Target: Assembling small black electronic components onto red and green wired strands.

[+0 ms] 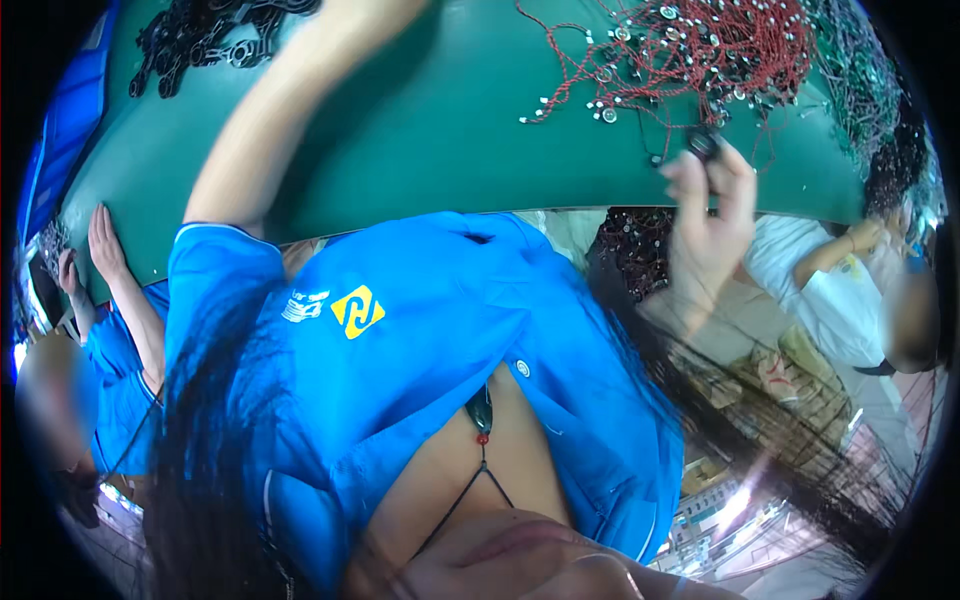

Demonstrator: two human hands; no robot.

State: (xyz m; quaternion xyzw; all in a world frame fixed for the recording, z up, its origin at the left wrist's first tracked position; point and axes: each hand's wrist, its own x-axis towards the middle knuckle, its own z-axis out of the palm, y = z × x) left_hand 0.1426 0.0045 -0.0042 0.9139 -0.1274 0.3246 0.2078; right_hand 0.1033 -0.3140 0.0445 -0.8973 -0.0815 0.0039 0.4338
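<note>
The right hand [712,210], somewhat blurred, grasped a small, black, rounded piece [704,146] between thumb and fingers, over the near part of the smooth green tabletop [480,150]; the piece was just below a tangled heap of red braided cords [710,50] with white tags and round silvery charms; whether any strand was attached to it, I could not tell; the bare left forearm [275,125] stretched across the tabletop beside a cluster of glossy black pieces with ring-shaped openings [215,40]; the left hand lay past the upper edge of the view, so I could not tell its grip; a heap of thin green cords [860,85] lay right of the red ones; a co-worker in a blue shirt [120,385] rested a hand at the tabletop's left.
</note>
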